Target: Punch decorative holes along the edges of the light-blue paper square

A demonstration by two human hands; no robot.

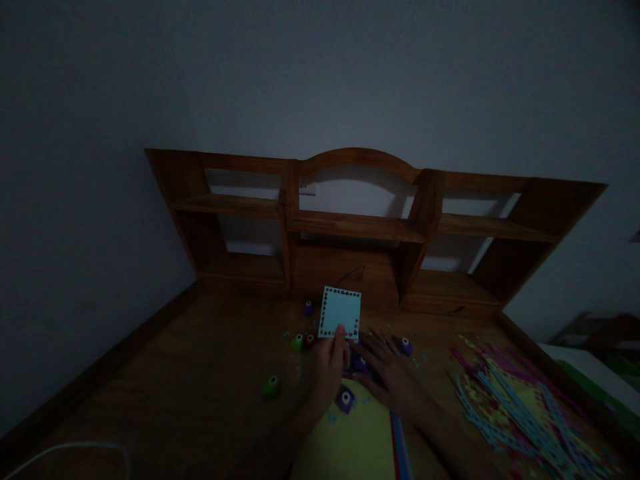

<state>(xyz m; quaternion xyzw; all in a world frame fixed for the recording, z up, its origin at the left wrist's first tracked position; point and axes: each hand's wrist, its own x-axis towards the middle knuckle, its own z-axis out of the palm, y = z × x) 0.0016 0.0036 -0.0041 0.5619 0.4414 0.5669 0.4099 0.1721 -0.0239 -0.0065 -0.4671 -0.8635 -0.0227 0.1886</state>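
My left hand [330, 363] is closed on a pale blue square of paper [341, 312], pinching its lower edge with the thumb on top. Small punched shapes line the paper's border. To the right, my right hand [387, 370] has its fingers stretched apart, beside a dark purple craft punch [359, 363] that it partly covers; whether it touches the punch is hard to see in the dim light. Another purple punch [345, 399] sits below the hands on a stack of yellow paper [353, 440].
Around the hands stand green punches [271, 385], a red punch [310, 341] and more purple punches [405, 345]. A heap of punched paper strips [525, 393] lies at right. Behind rises a wooden shelf unit [355, 227]. A white cable [85, 445] crosses the lower left.
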